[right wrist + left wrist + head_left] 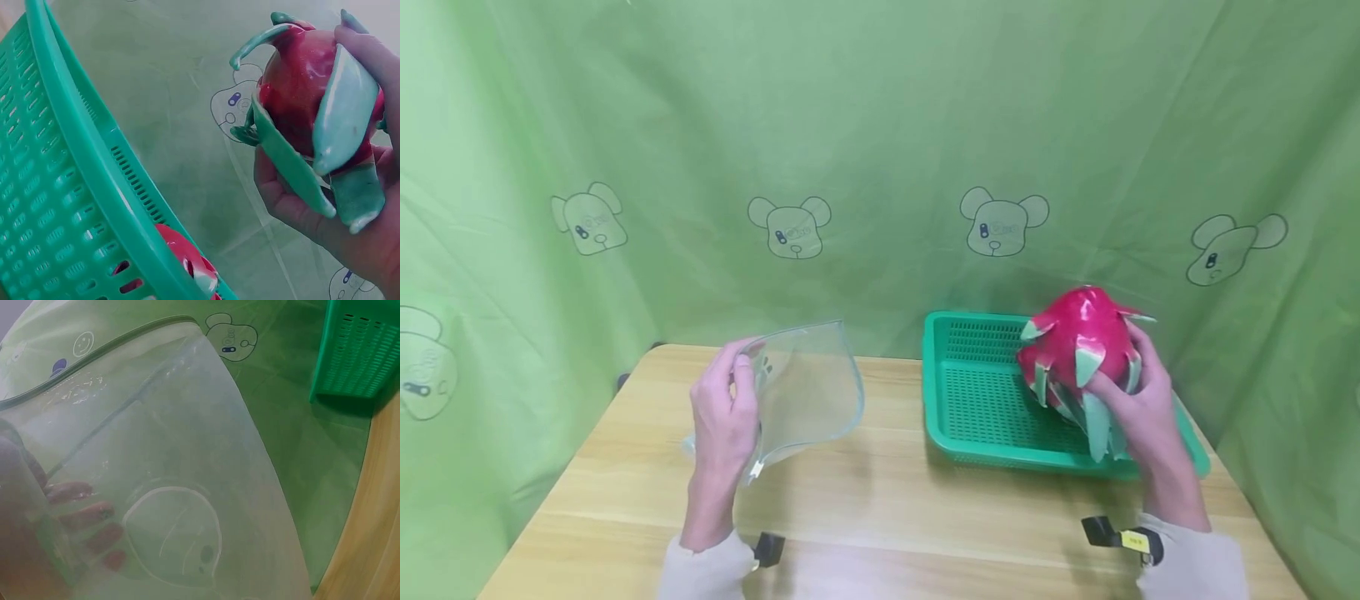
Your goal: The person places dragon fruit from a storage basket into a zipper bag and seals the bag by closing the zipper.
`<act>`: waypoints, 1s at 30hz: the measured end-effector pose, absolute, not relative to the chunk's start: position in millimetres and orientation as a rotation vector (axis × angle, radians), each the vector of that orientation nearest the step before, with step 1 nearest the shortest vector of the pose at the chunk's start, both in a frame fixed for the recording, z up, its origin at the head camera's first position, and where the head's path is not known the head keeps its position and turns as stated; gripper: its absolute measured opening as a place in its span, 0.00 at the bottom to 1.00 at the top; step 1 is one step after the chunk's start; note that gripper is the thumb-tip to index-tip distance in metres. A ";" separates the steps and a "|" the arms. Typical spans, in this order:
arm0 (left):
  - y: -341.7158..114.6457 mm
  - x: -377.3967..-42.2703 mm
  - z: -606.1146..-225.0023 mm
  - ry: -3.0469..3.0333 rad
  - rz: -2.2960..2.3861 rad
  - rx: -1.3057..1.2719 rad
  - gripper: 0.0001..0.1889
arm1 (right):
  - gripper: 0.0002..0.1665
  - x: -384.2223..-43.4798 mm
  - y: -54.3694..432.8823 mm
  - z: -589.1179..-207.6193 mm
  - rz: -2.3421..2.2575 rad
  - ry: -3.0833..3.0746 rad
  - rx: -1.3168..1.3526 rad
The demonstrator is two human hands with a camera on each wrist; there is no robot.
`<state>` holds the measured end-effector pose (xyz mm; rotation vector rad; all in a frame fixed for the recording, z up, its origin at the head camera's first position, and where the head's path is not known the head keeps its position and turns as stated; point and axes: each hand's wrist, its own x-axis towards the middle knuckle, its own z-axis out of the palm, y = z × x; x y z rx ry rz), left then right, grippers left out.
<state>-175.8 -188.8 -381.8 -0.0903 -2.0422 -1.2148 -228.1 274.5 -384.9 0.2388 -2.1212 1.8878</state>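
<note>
My left hand grips a clear zip bag by its side, left of the basket. In the left wrist view, the fingers show through the bag's see-through film. A white slider sits at the bag's lower corner. With my right hand I hold a red dragon fruit with pale green scales, raised over the right part of a green basket. Another dragon fruit lies inside the basket, mostly hidden behind its wall in the right wrist view.
The basket, with slotted walls, stands at the back right of a light wooden table. Behind and at both sides hangs a green curtain printed with bear heads. Dark camera mounts are strapped at both wrists.
</note>
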 end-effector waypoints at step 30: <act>-189.0 -175.6 -382.8 -2.043 -1.214 -0.074 0.18 | 0.43 -220.1 257.8 -388.9 2.305 -1.709 0.709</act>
